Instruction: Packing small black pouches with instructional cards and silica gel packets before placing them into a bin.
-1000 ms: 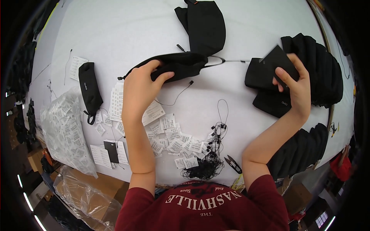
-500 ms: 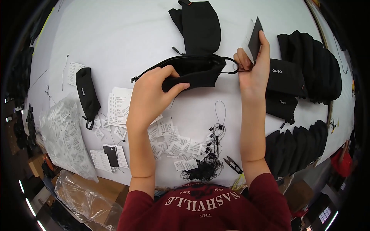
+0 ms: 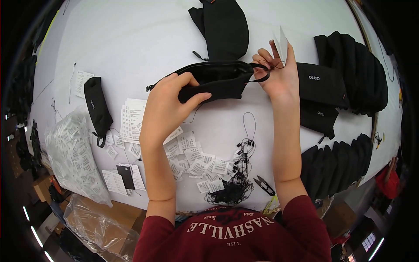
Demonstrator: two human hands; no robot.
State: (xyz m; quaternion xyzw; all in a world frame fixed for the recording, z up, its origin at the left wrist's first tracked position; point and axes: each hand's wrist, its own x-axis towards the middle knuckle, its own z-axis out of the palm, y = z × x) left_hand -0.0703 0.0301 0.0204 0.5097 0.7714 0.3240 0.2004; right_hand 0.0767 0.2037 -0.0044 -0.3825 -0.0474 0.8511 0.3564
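From afar, at my view's twelve o'clock, I see the left hand [image 3: 165,102] pinching the black pouch [image 3: 224,90] by its near wall, seemingly to spread its mouth, the right hand's [image 3: 281,81] thumb and index pinching a pale card [image 3: 282,49], the pouch lying roughly nine-to-three, strap loop [image 3: 263,80] toward three.

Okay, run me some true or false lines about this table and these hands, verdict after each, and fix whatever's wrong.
1. The left hand holds the black pouch. True.
2. The black pouch is closed. False: it gapes open.
3. The thread snips lie beside the tangle of black cords. True.
4. The right hand holds the thread snips. False: it holds a tag.
5. The clear bag of white labels lies on the left side of the table. True.
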